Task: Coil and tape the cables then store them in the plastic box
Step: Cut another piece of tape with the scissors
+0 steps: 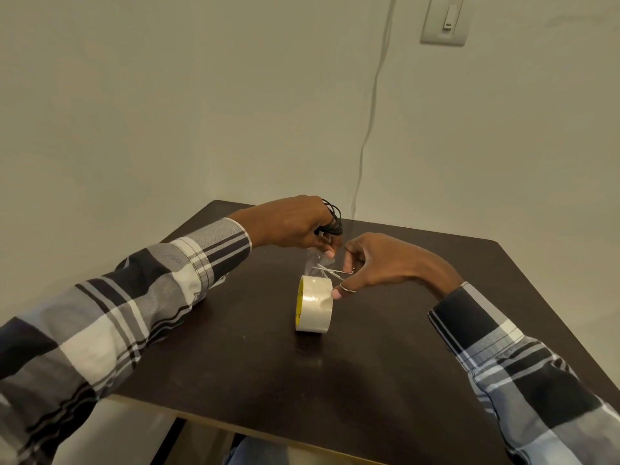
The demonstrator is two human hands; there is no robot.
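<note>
A roll of clear tape (pixel 314 304) stands on its edge in the middle of the dark table (pixel 385 357). My left hand (pixel 291 222) holds a coiled black cable (pixel 332 219) and pinches the free end of a tape strip (pixel 318 260) pulled up from the roll. My right hand (pixel 379 263) holds small metal scissors (pixel 335 271), blades open around the strip just above the roll. The little finger of that hand touches the roll's top. No plastic box is in view.
The table stands against a pale wall. A thin light cable (pixel 369 122) hangs down the wall to the table's back edge, beside a wall switch (pixel 444 20). The table's near edge (pixel 268 427) lies below my arms.
</note>
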